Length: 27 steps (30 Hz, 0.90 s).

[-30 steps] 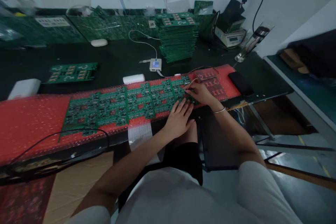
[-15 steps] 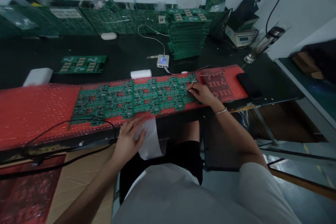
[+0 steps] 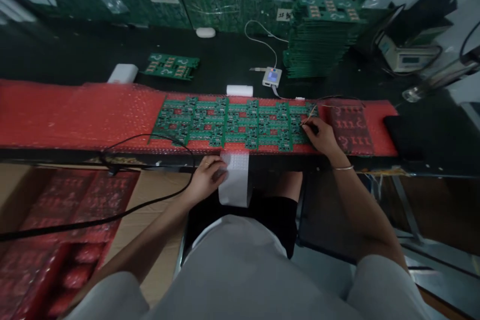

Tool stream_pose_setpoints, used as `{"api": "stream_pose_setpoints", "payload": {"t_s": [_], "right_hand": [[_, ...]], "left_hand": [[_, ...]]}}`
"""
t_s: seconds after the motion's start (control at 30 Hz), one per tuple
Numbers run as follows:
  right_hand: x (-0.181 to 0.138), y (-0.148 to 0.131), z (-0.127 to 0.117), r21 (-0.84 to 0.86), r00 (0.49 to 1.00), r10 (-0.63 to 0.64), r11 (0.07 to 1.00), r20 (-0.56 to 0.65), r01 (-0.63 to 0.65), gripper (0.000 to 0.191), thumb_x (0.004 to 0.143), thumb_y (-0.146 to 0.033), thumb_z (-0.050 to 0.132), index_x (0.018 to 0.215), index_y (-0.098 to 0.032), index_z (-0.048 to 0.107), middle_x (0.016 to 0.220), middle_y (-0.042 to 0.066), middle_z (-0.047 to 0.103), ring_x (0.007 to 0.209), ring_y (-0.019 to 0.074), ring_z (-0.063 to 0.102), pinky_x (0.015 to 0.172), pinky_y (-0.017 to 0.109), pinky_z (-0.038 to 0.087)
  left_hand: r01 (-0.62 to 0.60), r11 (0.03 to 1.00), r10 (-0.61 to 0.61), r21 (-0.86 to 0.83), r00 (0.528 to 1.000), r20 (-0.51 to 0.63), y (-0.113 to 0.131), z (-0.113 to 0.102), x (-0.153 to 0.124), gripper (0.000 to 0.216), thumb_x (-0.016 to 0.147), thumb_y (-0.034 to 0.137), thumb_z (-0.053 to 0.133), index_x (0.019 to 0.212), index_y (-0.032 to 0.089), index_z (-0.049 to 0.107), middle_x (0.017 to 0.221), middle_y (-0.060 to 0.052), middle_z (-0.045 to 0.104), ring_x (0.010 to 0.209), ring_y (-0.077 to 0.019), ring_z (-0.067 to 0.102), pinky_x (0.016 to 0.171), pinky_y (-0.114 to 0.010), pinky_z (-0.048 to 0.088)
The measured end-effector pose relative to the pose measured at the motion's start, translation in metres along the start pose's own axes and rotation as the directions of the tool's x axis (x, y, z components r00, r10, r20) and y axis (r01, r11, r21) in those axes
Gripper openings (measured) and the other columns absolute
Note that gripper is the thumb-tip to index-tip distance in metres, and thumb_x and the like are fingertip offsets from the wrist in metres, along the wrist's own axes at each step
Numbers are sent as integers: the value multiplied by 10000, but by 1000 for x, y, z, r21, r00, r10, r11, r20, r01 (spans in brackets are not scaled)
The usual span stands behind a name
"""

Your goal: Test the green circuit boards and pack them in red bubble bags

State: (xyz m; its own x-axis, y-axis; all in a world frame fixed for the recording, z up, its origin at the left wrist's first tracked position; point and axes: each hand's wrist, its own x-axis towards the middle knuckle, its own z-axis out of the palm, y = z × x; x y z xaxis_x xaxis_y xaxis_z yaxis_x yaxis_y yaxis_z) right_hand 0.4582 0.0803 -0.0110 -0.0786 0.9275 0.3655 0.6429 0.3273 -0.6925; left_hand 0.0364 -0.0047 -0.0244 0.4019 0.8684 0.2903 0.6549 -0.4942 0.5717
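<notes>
A panel of green circuit boards point(image 3: 242, 122), joined in a row, lies on red bubble wrap point(image 3: 75, 115) along the table's front edge. My right hand point(image 3: 320, 135) is at its right end, thumb and fingers pinched on the thin wire leads point(image 3: 310, 114); their tips at the board are hidden by the fingers. A white strip of labels point(image 3: 236, 177) hangs over the table edge. Beside its left edge is my left hand point(image 3: 206, 177), fingers bent, with a gap between thumb and forefinger. A small white device with a lit screen point(image 3: 272, 76) sits behind the boards.
A tall stack of green boards point(image 3: 318, 47) stands at the back, near a scale point(image 3: 408, 57). Another board point(image 3: 170, 66) lies behind the wrap. A dark phone-like slab point(image 3: 403, 137) is at the right. A black cable point(image 3: 150, 202) loops over the front edge at left.
The view has shifted left, so everything sits farther right. My left hand has drawn to the strip's left edge, its fingers more bent. My right hand stays at the right end, pinching the leads.
</notes>
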Motion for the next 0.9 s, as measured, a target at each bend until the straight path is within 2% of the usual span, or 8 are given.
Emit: {"api": "stream_pose_setpoints", "payload": {"t_s": [0.13, 0.47, 0.63, 0.77, 0.83, 0.9], "right_hand": [[-1, 0, 0, -29, 1000, 6, 1000, -8, -6, 250, 940, -456, 579, 989, -230, 677, 1038, 104, 749, 985, 268, 698, 913, 449, 560], [-2, 2, 1, -31, 1000, 15, 999, -16, -15, 256, 941, -459, 578, 1002, -234, 684, 1045, 104, 748, 995, 273, 700, 927, 460, 557], [-2, -1, 2, -6, 1000, -3, 1000, -19, 3, 254, 952, -451, 568, 1015, -231, 678, 1060, 109, 746, 1022, 276, 696, 942, 467, 553], [-1, -1, 4, -10, 1000, 5, 1000, -30, -5, 257, 953, -460, 568, 1012, -234, 676, 1031, 95, 745, 982, 263, 693, 917, 454, 559], [0, -1, 4, -25, 1000, -6, 1000, -30, 5, 259, 955, -461, 566, 1010, -231, 674, 1027, 95, 741, 972, 258, 691, 906, 441, 561], [0, -1, 4, -37, 999, -30, 999, -30, 29, 246, 962, -449, 561, 1002, -232, 668, 1034, 98, 735, 987, 257, 687, 917, 436, 557]], "left_hand": [[55, 998, -55, -14, 998, -17, -5, -2, -1, 124, 942, 290, 576, 930, 238, 687, 1021, -70, 675, 996, -227, 636, 917, -399, 548], [84, 995, -86, -46, 995, -43, -8, 0, -3, 160, 944, 305, 561, 860, 246, 684, 982, -66, 698, 971, -229, 642, 917, -421, 545], [26, 997, -32, -69, 996, -87, 5, -10, 2, 146, 944, 266, 565, 856, 235, 677, 979, -59, 681, 958, -208, 653, 885, -371, 551], [-68, 991, 54, -114, 991, -123, 41, -19, 32, 101, 951, 246, 587, 920, 234, 682, 1016, -52, 676, 999, -200, 654, 924, -363, 542], [-114, 980, 99, -161, 990, -103, 62, -15, 63, 108, 964, 241, 574, 933, 228, 676, 1048, -50, 679, 1022, -195, 650, 952, -366, 530], [-165, 955, 155, -245, 986, -60, 77, 0, 104, 124, 972, 230, 555, 931, 213, 670, 1052, -53, 682, 1027, -190, 652, 955, -358, 523]]}}
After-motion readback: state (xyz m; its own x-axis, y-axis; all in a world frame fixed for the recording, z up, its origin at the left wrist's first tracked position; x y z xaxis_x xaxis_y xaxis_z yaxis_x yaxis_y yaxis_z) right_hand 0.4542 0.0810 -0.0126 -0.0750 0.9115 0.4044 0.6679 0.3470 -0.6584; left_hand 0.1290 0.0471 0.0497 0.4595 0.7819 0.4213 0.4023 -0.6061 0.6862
